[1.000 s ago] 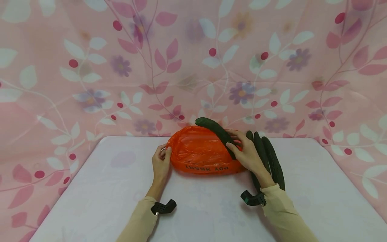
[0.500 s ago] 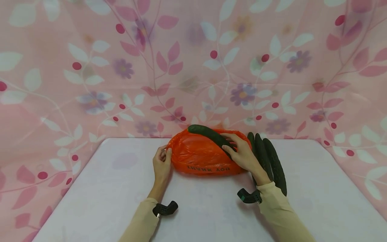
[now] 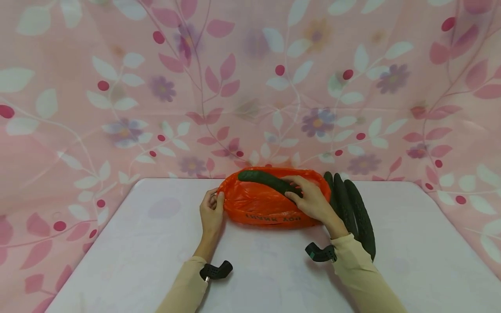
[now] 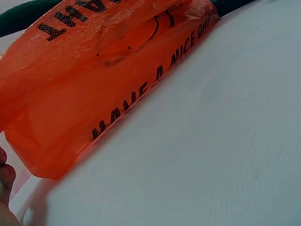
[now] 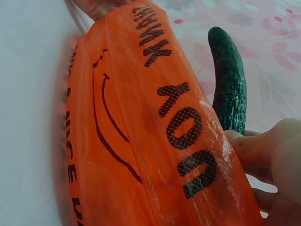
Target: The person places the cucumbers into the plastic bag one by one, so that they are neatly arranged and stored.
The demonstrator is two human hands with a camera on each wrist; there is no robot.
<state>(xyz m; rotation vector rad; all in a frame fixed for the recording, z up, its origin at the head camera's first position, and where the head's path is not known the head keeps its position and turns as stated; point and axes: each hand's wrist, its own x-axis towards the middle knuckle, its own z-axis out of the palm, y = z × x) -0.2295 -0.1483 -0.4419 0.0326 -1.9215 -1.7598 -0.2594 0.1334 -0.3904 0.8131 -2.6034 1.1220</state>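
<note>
An orange plastic bag [image 3: 250, 202] with black printing stands on the table, its mouth spread wide and facing up. My left hand [image 3: 212, 213] pinches the bag's left rim between thumb and fingers. In my right hand [image 3: 312, 200] a dark green cucumber [image 3: 262, 178] is gripped near its right end, slanting over the bag's opening. The right wrist view shows the cucumber [image 5: 228, 80] rising behind the bag's printed front wall [image 5: 155, 113], with the thumb and fingers around its lower part. Only fingertips [image 4: 6, 174] of the left hand show in the left wrist view, beside the bag's corner.
Several more cucumbers [image 3: 358, 213] lie side by side at the bag's right, partly behind the right forearm. The white table [image 3: 164, 243] ends at the back against a pink floral cloth [image 3: 242, 87].
My right hand has moved the cucumber left and down, tilting it flatter over the bag's mouth. The bag's opening looks wider now. My left hand keeps its hold on the rim.
</note>
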